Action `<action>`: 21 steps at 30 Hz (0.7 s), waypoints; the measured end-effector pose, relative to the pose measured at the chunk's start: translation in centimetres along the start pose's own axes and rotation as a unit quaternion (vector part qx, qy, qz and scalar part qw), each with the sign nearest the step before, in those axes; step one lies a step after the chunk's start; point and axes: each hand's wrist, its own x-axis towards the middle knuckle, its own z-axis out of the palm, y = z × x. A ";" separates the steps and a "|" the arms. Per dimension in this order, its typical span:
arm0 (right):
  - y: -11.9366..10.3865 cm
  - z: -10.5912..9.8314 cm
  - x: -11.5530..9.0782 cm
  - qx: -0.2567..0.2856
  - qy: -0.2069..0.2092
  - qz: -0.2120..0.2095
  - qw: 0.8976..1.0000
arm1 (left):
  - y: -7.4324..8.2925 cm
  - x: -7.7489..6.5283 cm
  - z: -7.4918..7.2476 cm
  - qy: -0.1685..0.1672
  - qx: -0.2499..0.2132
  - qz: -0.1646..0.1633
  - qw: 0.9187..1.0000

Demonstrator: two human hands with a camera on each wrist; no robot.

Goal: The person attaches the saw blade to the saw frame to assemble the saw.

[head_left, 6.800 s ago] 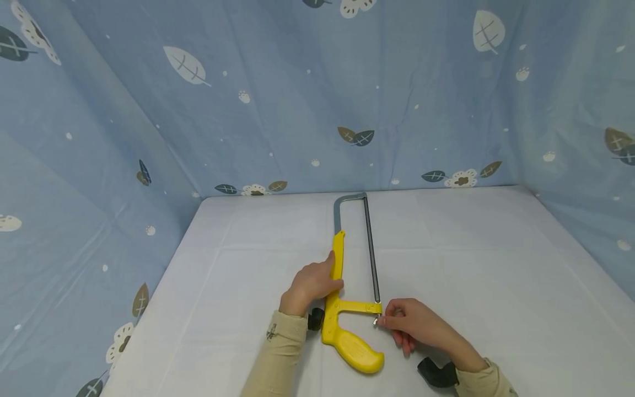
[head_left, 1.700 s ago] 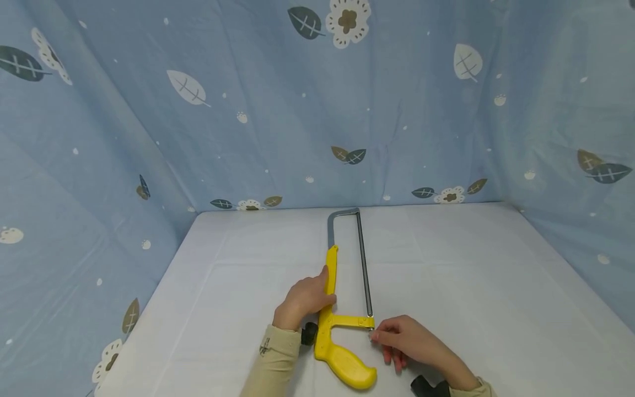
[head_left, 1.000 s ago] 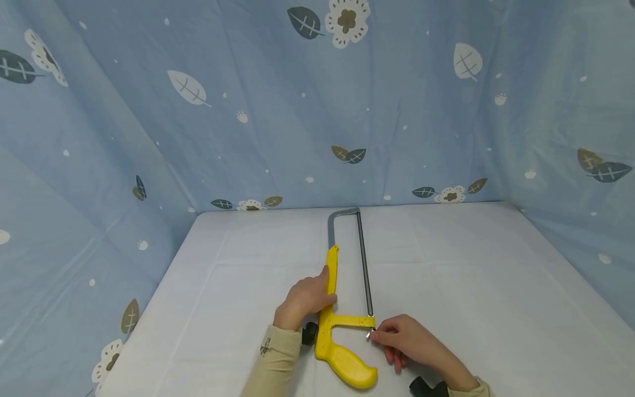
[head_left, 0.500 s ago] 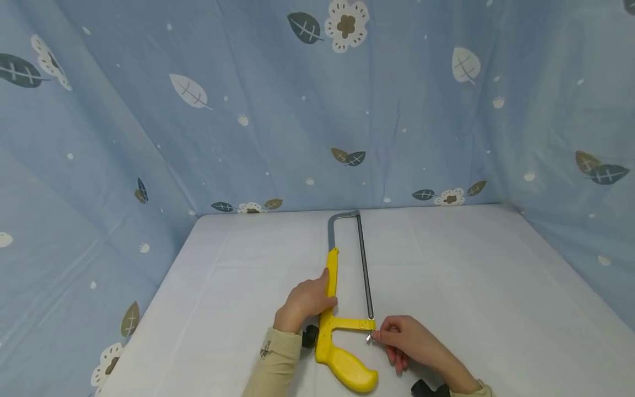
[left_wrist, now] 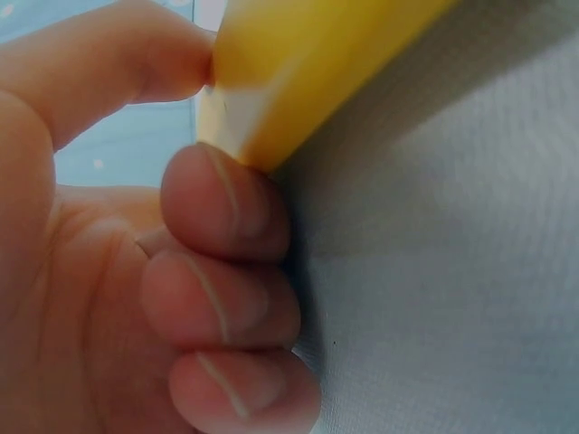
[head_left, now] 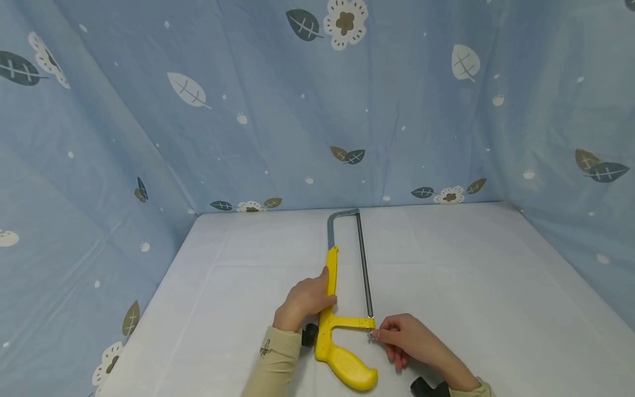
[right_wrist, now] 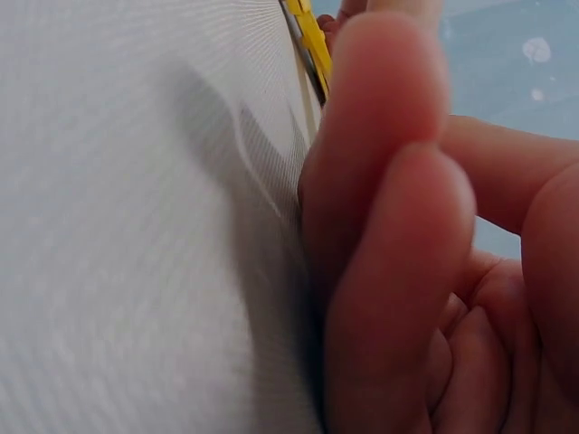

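A hacksaw (head_left: 344, 365) with a yellow handle and frame lies flat on the white-covered table, its grey front bow at the far end. Its blade (head_left: 365, 264) runs along the right side. My left hand (head_left: 305, 300) grips the yellow frame above the handle; the left wrist view has thumb and fingers on the yellow edge (left_wrist: 298, 72). At the blade's near end, my right hand (head_left: 409, 336) pinches a small silver wing nut (head_left: 370, 335) between thumb and index finger. In the right wrist view, my fingers (right_wrist: 389, 226) hide the nut.
White cloth (head_left: 471, 275) covers the table around the saw. A blue curtain (head_left: 278, 127) with leaf prints hangs behind the table and along its sides. Black wrist mounts (head_left: 429, 387) sit at both wrists, close to the table.
The wing nut's wings have turned between frames, with my right fingers staying at it. My left hand keeps its place on the frame. The head view has tilted slightly up since the earliest frame.
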 end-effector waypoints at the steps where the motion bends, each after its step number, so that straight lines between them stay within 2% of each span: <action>1: 0.0 0.0 0.0 0.001 -0.001 0.000 1.000 | 0.0 0.0 0.0 0.000 0.000 0.000 1.000; 21: -0.5 0.2 0.0 -0.023 -0.016 -0.007 1.000 | 0.2 0.1 -0.1 0.003 0.001 -0.001 1.000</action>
